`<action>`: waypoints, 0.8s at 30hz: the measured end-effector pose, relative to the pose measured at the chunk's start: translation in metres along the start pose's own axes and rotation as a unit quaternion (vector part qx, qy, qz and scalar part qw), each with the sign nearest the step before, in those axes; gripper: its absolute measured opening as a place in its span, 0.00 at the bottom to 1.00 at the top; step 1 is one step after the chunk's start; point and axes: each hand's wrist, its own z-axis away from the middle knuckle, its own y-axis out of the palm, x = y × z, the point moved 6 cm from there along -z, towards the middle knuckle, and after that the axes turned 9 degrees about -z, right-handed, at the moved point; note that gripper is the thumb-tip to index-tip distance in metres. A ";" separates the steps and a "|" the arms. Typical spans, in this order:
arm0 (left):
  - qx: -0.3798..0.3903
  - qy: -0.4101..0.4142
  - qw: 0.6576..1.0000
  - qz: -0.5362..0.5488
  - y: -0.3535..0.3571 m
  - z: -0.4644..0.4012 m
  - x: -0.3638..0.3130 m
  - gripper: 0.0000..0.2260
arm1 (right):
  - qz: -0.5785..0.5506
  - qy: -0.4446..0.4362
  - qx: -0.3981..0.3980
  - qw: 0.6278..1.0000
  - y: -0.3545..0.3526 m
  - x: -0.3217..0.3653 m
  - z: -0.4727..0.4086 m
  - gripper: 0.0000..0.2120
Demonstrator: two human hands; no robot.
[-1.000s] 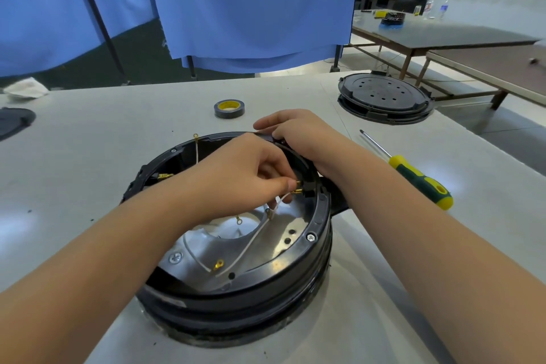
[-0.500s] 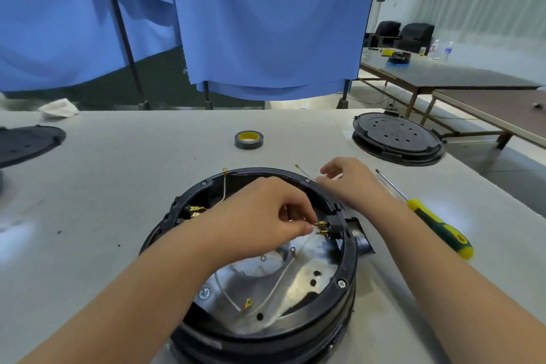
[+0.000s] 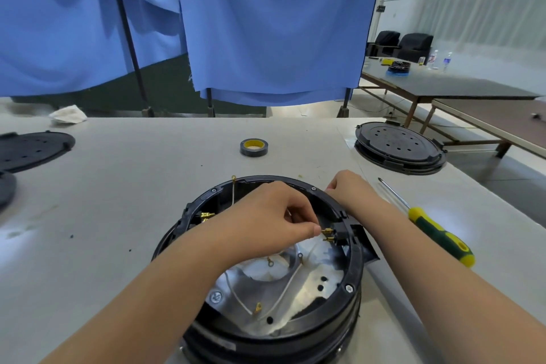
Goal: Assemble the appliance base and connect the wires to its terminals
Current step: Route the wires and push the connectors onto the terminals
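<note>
Base [image 3: 351, 269] upright on table [image 3: 118, 216], open side up, directly below both hands. Brass terminals [image 3: 328, 234] mounted on inner wall, just right of left fingertips. Left hand [image 3: 274, 224] inside ring, thumb and forefinger pinched narrow on wire connector touching upper terminal; connector itself mostly hidden by fingertips. Right hand [image 3: 351, 192] beyond and right of the pinch, fingers curled over rim; contents of that grip cannot be told. Loose white wires [image 3: 283, 289] with ring lugs lying on metal plate below the pinch.

Step judged: seating connector on terminal. Align connector square to blade, push straight along blade axis, avoid twisting; brace base with right hand against the push. Keep loose leads clear of the blade. Risk: bent terminal or half-seated connector.

Screwdriver [image 3: 434, 230] right of the grip, on table. Tape [image 3: 253, 147] beyond the grip. Lid [image 3: 399, 146] far right.
</note>
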 end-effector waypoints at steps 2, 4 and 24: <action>-0.038 -0.022 0.999 0.014 -0.007 -0.001 0.003 0.04 | -0.063 -0.015 -0.021 0.998 -0.010 0.000 0.004 0.10; -0.088 -0.043 0.995 0.035 -0.015 -0.001 0.007 0.04 | -0.160 -0.046 -0.033 0.986 -0.026 0.009 0.012 0.08; -0.278 -0.107 0.909 0.292 -0.049 0.009 0.022 0.02 | -0.112 -0.262 0.178 0.942 -0.048 0.092 0.087 0.02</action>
